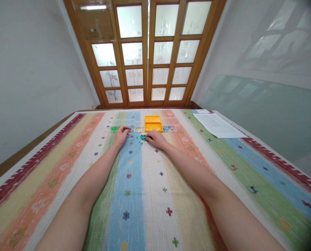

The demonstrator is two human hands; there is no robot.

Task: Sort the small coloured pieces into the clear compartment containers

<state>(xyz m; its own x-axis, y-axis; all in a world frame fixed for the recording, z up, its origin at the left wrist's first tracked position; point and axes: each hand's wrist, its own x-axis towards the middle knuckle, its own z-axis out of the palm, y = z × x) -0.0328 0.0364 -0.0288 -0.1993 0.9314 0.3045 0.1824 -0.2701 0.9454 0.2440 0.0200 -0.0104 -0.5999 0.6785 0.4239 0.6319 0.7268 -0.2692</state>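
A small heap of blue, green and red pieces (142,137) lies on the striped cloth between my hands. My right hand (156,138) has its fingers curled at the heap's right edge; anything in them is too small to make out. My left hand (122,135) reaches to a clear box at the heap's upper left. Its thumb and fingertips are pinched, and what they hold cannot be made out. Green pieces (115,129) lie in the clear box left of that hand. Behind the heap stands an opened yellow box (153,119) with small pale pieces in its near half.
Blue pieces (168,129) lie in a clear box beside the yellow one. White printed sheets (215,124) rest at the table's far right. The striped tablecloth (129,202) covers the table. Beyond it are glass-paned wooden doors (148,52), and a glass panel (262,108) leans at the right wall.
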